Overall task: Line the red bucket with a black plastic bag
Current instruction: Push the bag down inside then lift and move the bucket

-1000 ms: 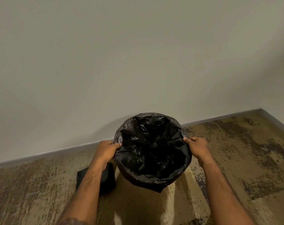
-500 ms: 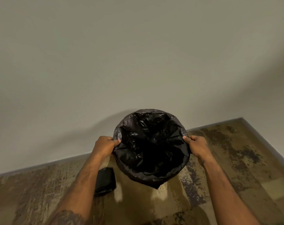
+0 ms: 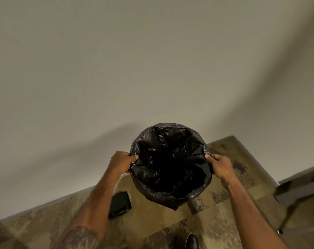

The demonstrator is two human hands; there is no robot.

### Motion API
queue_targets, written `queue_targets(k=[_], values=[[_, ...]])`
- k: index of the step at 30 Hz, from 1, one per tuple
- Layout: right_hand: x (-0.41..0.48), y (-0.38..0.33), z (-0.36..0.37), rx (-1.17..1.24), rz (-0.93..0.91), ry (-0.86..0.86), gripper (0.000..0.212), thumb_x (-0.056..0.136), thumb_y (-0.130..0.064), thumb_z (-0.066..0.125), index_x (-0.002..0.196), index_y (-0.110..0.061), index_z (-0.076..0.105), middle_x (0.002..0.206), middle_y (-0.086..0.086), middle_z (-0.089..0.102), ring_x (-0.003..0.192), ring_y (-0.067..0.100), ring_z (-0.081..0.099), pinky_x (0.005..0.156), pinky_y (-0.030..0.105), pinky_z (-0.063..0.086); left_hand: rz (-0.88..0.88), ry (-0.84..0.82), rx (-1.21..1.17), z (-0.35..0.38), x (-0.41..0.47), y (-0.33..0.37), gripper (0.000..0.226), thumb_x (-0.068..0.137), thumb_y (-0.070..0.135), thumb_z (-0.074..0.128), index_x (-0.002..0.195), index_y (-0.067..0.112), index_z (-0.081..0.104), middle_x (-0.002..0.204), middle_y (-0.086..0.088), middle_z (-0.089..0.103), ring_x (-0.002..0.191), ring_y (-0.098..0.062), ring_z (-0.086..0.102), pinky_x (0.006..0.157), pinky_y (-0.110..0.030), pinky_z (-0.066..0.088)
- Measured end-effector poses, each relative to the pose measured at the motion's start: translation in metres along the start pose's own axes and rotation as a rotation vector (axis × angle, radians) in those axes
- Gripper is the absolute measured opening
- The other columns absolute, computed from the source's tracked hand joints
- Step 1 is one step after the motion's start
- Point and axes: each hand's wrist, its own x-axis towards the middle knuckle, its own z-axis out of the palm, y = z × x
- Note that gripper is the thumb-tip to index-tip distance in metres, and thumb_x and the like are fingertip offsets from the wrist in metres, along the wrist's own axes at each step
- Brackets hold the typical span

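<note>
A black plastic bag lies spread over the round mouth of the bucket and hangs down its outside, so no red of the bucket shows. Its crinkled inside sinks into the dark hollow. My left hand pinches the bag at the left side of the rim. My right hand pinches it at the right side of the rim. The bucket is held up in front of the pale wall, above the floor.
A folded black packet lies on the mottled brown floor below my left forearm. The pale wall and its skirting run close behind. A grey table corner with a thin leg stands at the right. A dark shoe tip shows at the bottom.
The bucket with the bag has risen off the floor in both hands, and the view has swung, bringing the table corner and a shoe tip into sight. Both grips are unchanged.
</note>
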Motion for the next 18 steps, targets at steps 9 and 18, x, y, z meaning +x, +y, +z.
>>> queue_targets(k=[9,18], values=[[0.000,-0.010,-0.097,0.037,0.063,0.045,0.036,0.094,-0.027,0.063,0.062,-0.012,0.066,0.056,0.004,0.059,0.053,0.019,0.046,0.060,0.032,0.037,0.017,-0.077,0.022,0.061,-0.022,0.075,0.030,0.088,0.017,0.073,0.091,-0.013,0.069,0.097,-0.032,0.071,0.091,-0.044,0.071,0.083,-0.057,0.059],[0.075,0.020,-0.206,0.022,0.144,0.106,0.035,0.094,-0.028,0.063,0.063,-0.012,0.060,0.061,0.009,0.059,0.059,0.021,0.049,0.061,0.034,0.038,-0.006,-0.171,0.021,0.193,0.001,0.142,0.022,0.089,0.017,0.073,0.088,-0.005,0.072,0.091,-0.023,0.074,0.087,-0.038,0.072,0.080,-0.052,0.061]])
